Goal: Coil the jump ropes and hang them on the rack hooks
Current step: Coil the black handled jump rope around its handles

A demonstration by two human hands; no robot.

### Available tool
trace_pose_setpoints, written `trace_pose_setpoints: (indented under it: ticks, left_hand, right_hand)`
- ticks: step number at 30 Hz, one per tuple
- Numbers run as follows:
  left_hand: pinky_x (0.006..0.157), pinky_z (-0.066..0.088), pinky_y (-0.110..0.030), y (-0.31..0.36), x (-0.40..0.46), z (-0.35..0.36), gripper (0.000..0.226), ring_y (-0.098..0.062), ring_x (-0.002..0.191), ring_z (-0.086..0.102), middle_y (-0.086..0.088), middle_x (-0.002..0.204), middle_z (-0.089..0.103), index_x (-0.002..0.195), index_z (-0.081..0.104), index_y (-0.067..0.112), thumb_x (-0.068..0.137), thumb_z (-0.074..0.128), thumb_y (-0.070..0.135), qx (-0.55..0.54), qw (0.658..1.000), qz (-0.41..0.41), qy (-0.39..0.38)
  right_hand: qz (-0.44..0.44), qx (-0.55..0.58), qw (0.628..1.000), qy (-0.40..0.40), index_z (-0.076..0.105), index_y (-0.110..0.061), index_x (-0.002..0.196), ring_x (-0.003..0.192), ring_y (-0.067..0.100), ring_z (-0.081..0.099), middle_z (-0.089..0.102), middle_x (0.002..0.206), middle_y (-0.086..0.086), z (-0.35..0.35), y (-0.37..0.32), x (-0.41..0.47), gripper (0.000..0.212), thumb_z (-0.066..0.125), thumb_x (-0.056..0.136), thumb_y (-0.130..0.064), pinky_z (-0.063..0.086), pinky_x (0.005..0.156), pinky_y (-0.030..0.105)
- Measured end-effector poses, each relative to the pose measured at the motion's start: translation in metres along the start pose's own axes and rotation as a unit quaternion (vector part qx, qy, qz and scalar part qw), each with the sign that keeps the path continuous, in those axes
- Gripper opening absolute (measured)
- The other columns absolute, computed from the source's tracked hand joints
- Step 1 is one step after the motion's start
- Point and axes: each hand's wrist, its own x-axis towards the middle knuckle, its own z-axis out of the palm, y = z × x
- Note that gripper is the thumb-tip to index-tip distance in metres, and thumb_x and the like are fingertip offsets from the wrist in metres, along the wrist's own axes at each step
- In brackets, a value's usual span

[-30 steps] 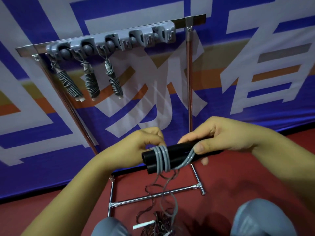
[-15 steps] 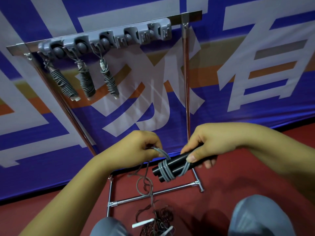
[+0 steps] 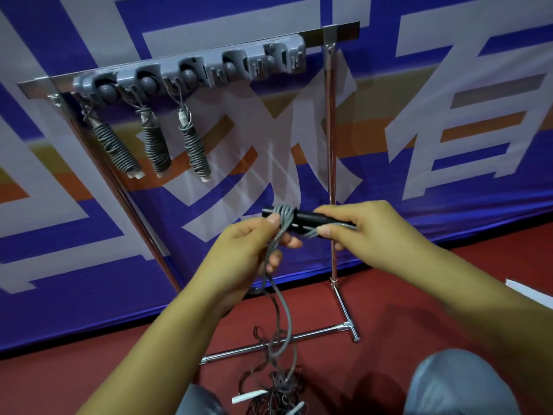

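While the big blue, white and orange printed banner [image 3: 449,85] fills the background above the dark red floor [image 3: 419,295], the chrome metal rack with two thin legs [image 3: 331,145] stands just in front of it. On its top bar sits the grey plastic holder strip with round hooks [image 3: 191,74]. Three finished grey rope bundles with white handle ends [image 3: 155,145] hang from the hooks at the left side of the strip; the hooks at the right side carry nothing.

In front of the rack, the right hand [image 3: 368,229] grips the pair of black cylindrical handles [image 3: 305,218], fingers curled around them, and holds them almost level. A few turns of the thin grey cord [image 3: 284,218] lie around the handles near their left end. The left hand [image 3: 248,253] pinches this cord just below the turns, and the free part goes down through the fingers to the loose tangle of dark and grey ropes with white handles on the floor [image 3: 275,387], between the person's knees.

I judge that the step in hand is the coiling, and that it is only at its start, because much cord is not yet wound. The next move probably needs the left hand to lead the cord around the handles again under light tension, each turn beside the last one. The tangle below could catch the cord.
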Motion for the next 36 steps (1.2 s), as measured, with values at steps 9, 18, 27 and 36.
trace_pose_setpoints:
  ticks: [9, 18, 27, 36]
  left_hand:
    - [0.037, 0.024, -0.015, 0.018, 0.008, 0.006, 0.028, -0.008, 0.036, 0.029, -0.015, 0.078, 0.073, 0.086, 0.067, 0.004, 0.089, 0.054, 0.029, -0.016, 0.998, 0.008, -0.058]
    - [0.049, 0.048, -0.022, 0.002, 0.018, -0.006, 0.042, -0.016, 0.053, 0.065, -0.018, 0.081, 0.071, 0.136, 0.051, 0.010, 0.101, 0.043, 0.031, -0.422, 0.793, -0.189, -0.397]
    - [0.067, 0.060, -0.035, 0.014, 0.010, 0.001, 0.033, -0.014, 0.071, 0.072, -0.008, 0.085, 0.074, 0.076, 0.075, 0.006, 0.049, 0.092, 0.011, -0.354, 0.896, -0.135, -0.233]
    - [0.046, 0.044, -0.017, 0.022, 0.002, 0.001, 0.014, -0.006, 0.050, 0.052, -0.004, 0.066, 0.065, 0.067, 0.071, 0.010, 0.078, 0.062, 0.015, -0.130, 0.986, 0.051, -0.090]
  right_hand:
    - [-0.040, 0.209, 0.970, 0.120, 0.060, -0.052, 0.086, 0.069, 0.000, 0.067, 0.069, 0.080, -0.029, 0.012, -0.013, -0.009, 0.046, 0.062, 0.090, -0.007, 0.048, 0.064, 0.008]
    - [-0.086, 0.104, 0.977, 0.164, 0.066, -0.049, 0.104, 0.075, 0.013, 0.065, 0.068, 0.083, 0.002, 0.008, -0.015, -0.009, 0.036, 0.066, 0.088, -0.016, 0.050, 0.073, 0.030]
    - [-0.088, 0.210, 0.967, 0.115, 0.060, -0.070, 0.082, 0.081, 0.001, 0.067, 0.069, 0.084, -0.023, 0.006, -0.025, -0.012, 0.057, 0.065, 0.087, -0.013, 0.048, 0.075, 0.008]
    - [-0.068, 0.249, 0.955, 0.146, 0.062, -0.050, 0.094, 0.068, 0.006, 0.068, 0.072, 0.089, -0.018, 0.016, -0.023, -0.019, 0.039, 0.062, 0.090, -0.011, 0.050, 0.068, 0.012]
